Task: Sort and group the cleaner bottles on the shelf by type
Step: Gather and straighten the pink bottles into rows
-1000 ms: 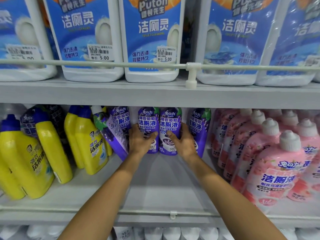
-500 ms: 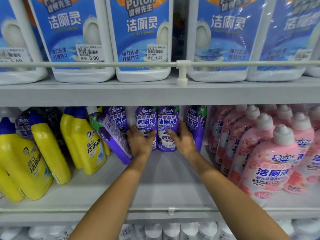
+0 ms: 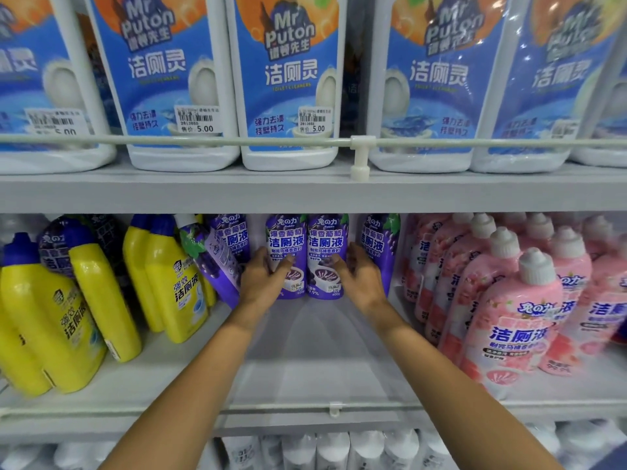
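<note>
We have both hands reaching to the back of the middle shelf (image 3: 315, 351), a smooth, matte grey-white board. Our left hand (image 3: 263, 283) grips the left purple bottle (image 3: 286, 239), with the fingers curled round its lower left side and the thumb lying across the glossy label. Our right hand (image 3: 361, 279) grips the right purple bottle (image 3: 327, 239) in mirror fashion, fingers wrapped round its right side. These two bottles stand upright and touch flank to flank; they are slim and round-shouldered, in shiny printed plastic film.

Just left of our left hand, a leaning purple bottle (image 3: 213, 262) tilts against the yellow bottles (image 3: 169, 283), which are glossy, blue-capped and bent at the neck. Just beside our right hand stands another upright purple bottle (image 3: 376, 242). Further right, the pink bottles (image 3: 519, 320) crowd in rows, plump, rounded and topped in ribbed white.

On the shelf above, boxy white jugs (image 3: 288, 79) with slick blue labels and small price stickers sit behind a thin pale rail (image 3: 203, 141). Below our arms we see blurred white bottle tops (image 3: 339, 449); we cannot tell their type
</note>
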Demonstrator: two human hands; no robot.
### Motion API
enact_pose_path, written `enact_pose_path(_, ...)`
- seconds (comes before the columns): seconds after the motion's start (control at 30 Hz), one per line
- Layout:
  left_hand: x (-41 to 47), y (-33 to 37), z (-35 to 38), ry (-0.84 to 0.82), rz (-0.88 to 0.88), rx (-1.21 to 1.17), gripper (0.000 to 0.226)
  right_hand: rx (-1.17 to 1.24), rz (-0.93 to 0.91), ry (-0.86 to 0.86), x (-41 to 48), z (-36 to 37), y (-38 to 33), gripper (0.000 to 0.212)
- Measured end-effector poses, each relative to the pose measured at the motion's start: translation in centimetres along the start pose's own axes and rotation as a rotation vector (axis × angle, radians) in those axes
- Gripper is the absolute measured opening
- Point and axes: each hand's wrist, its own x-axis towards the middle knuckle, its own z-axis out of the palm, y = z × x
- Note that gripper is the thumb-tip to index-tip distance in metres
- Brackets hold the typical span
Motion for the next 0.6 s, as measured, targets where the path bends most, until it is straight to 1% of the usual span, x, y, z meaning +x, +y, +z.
enact_pose_path(0.07,-1.0,0.8,-1.4,-0.029,0.039,-0.097,0.030,0.044,-0.009,0.000,-1.1,-1.0,-0.6,0.039)
enact_pose_path(0.13,-2.2,1.5,-3.1,-0.028,0.087,-0.157,0.033,0.144,-0.026,-0.022,-2.4,-2.3,-1.0,0.041)
enact_pose_path(0.17,-2.7,1.9,-3.9,-0.011,0.097,-0.193,0.028,0.211,-0.018,-0.030,-3.0,-3.0,-1.2,0.043)
enact_pose_path(0.23,-3.8,2.2,-5.3,0.061,0.063,-0.311,0.017,0.379,0.042,-0.030,-3.5,-4.2,-1.2,0.063)
enact_pose_path(0.27,-4.5,2.7,-6.1,0.084,0.023,-0.377,0.019,0.444,0.077,-0.006,-3.8,-4.8,-1.4,0.073)
enact_pose_path(0.3,-5.1,2.8,-6.9,0.098,-0.023,-0.427,0.027,0.501,0.090,0.025,-4.1,-5.5,-1.7,0.077)
enact_pose_path(0.33,-5.6,2.9,-7.8,0.112,-0.045,-0.467,0.036,0.532,0.089,0.063,-4.2,-6.0,-1.9,0.074)
enact_pose_path(0.4,-6.8,2.9,-9.5,0.169,-0.073,-0.513,0.055,0.587,0.081,0.136,-4.0,-7.2,-2.5,0.058)
enact_pose_path(0.43,-7.2,2.8,-10.2,0.217,-0.079,-0.535,0.060,0.633,0.077,0.189,-3.5,-7.7,-2.9,0.051)
enact_pose_path(0.47,-7.6,2.8,-10.6,0.265,-0.074,-0.548,0.061,0.645,0.072,0.226,-3.0,-8.2,-3.2,0.047)
enact_pose_path(0.5,-7.8,2.8,-10.7,0.303,-0.065,-0.549,0.057,0.654,0.074,0.259,-2.7,-8.5,-3.6,0.048)
enact_pose_path(0.57,-7.3,3.0,-10.5,0.319,-0.059,-0.529,0.048,0.595,0.092,0.287,-1.8,-8.3,-3.9,0.064)
enact_pose_path(0.6,-6.9,3.2,-10.1,0.319,-0.054,-0.498,0.048,0.573,0.100,0.304,-1.4,-8.1,-4.0,0.069)
